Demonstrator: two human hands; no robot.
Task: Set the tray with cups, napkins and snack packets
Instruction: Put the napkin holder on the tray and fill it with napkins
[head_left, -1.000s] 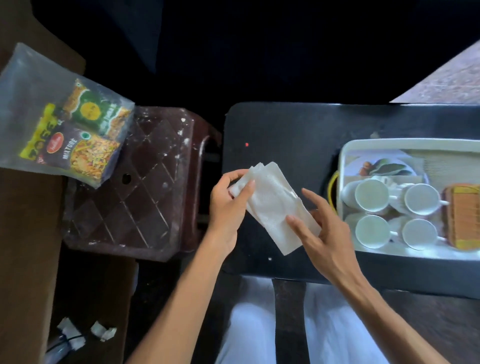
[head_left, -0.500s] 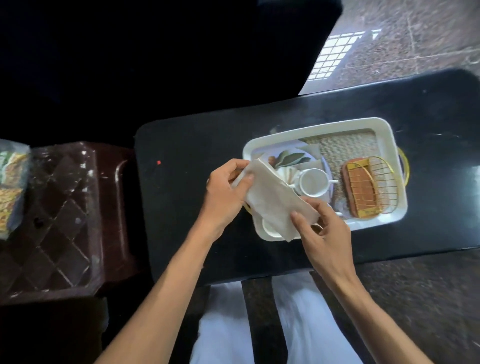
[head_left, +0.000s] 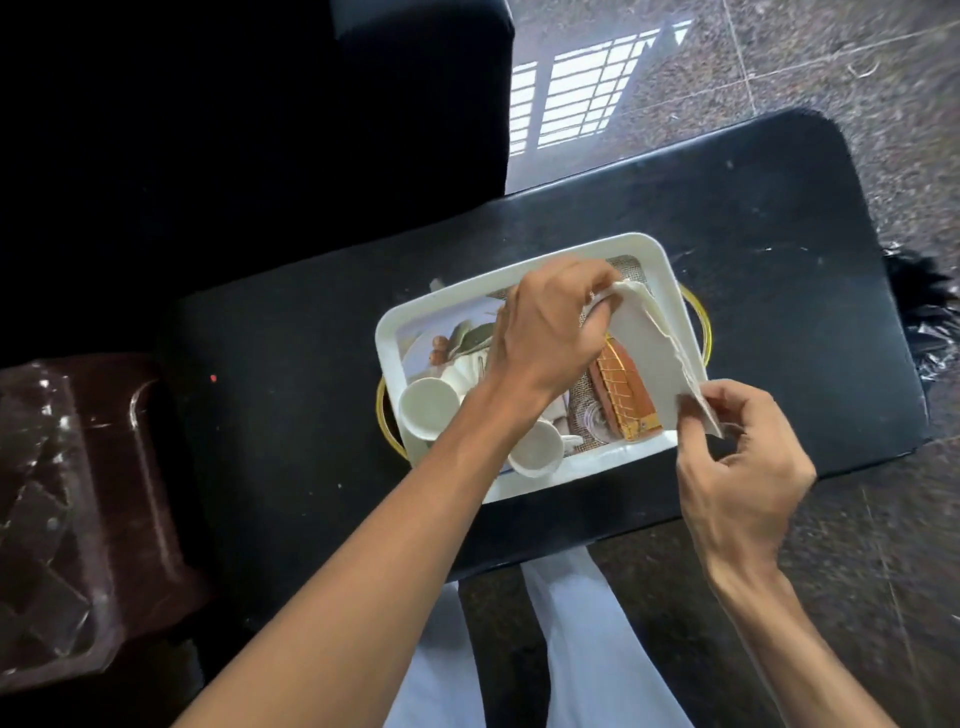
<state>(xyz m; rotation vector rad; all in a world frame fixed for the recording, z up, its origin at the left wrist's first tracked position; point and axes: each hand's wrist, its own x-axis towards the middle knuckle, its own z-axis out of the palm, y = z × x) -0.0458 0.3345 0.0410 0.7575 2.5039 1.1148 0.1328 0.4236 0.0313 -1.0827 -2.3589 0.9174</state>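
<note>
A white tray with gold handles lies on a black table. Both hands hold a stack of white napkins over the tray's right end. My left hand pinches the far end of the stack, and my right hand pinches the near corner at the tray's right edge. Under the napkins sits a gold wire holder with an orange-brown packet. Two white cups show at the tray's near left; my left forearm hides others. A plate with a leaf print lies at the far left.
A dark red plastic stool stands left of the table. A black seat or cushion rises beyond the table. Speckled stone floor surrounds the table, and a black plastic bag pokes out at its right end. My white-trousered legs are below.
Both hands carried the napkins from the table's left side rightward, over the cups, to the right end of the tray. The view followed, and the bag of snack packets left the frame.
</note>
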